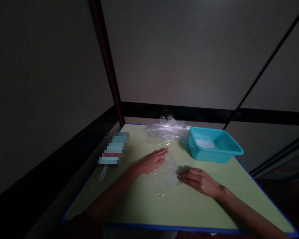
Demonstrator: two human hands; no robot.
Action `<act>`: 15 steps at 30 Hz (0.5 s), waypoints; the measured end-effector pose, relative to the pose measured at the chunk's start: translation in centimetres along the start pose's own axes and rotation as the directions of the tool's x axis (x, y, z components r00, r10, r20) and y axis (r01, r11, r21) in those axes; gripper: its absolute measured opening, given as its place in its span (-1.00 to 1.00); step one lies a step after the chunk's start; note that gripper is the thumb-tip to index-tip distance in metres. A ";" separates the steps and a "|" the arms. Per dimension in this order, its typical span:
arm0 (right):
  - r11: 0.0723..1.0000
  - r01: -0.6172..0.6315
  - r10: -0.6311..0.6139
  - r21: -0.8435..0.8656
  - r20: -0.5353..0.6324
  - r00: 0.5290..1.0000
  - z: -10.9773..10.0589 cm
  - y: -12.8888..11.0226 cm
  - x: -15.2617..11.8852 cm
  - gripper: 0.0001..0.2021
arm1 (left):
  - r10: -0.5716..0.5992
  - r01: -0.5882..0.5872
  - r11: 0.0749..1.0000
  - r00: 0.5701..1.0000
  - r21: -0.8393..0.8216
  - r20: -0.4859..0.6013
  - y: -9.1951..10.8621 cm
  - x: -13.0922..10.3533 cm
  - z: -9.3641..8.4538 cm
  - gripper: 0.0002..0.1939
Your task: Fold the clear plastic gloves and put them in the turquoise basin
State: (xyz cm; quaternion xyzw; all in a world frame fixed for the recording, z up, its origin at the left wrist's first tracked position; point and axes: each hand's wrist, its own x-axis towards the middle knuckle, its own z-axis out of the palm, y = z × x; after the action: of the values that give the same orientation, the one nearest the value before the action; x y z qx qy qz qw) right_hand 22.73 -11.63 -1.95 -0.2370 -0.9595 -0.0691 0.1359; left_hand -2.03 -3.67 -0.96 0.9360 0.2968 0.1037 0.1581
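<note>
A thin clear plastic bag (166, 176) lies on the pale green table, between my two hands. My left hand (153, 161) rests flat with its fingers stretched out over the bag's upper left part. On the bag's right edge, my right hand (198, 179) has its fingers pressed together at the plastic. Whether a fold of the bag is pinched between those fingertips is hard to see.
Behind the hands, a pile of crumpled clear plastic bags (166, 130) lies near the table's back edge. A turquoise basin (211, 154) with something white inside stands at the back right. A blurred-out object (114, 149) lies at the left. Walls rise behind the blue-edged table (144, 212).
</note>
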 end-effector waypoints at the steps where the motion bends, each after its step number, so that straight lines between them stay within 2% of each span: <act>1: 1.000 -0.011 0.011 0.017 0.007 1.000 0.0 0.1 0.0 -0.68 | 0.020 -0.021 0.997 1.000 -0.070 -0.016 0.3 -0.6 -0.1 -0.54; 4: 0.997 -0.033 0.032 0.063 0.022 0.999 0.2 0.5 0.2 -0.69 | 0.094 -0.094 0.973 0.996 -0.211 -0.014 1.7 -2.3 -0.5 -0.57; 9: 0.987 -0.087 0.076 0.134 0.085 0.993 0.4 0.9 0.8 -0.68 | 0.187 -0.174 0.946 0.982 -0.273 0.022 2.9 -3.2 -0.3 -0.58; 15: 0.934 -0.279 0.252 0.224 0.140 0.957 -0.3 1.3 2.4 -0.70 | 0.244 -0.225 0.920 0.969 -0.321 0.022 2.9 -3.3 -0.2 -0.51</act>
State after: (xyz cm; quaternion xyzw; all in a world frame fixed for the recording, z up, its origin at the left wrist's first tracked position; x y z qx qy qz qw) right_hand 21.31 -9.53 -0.89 -0.3497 -0.9258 0.0802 0.1192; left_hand -3.28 -7.82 -0.05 0.9302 0.1571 0.1391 0.3013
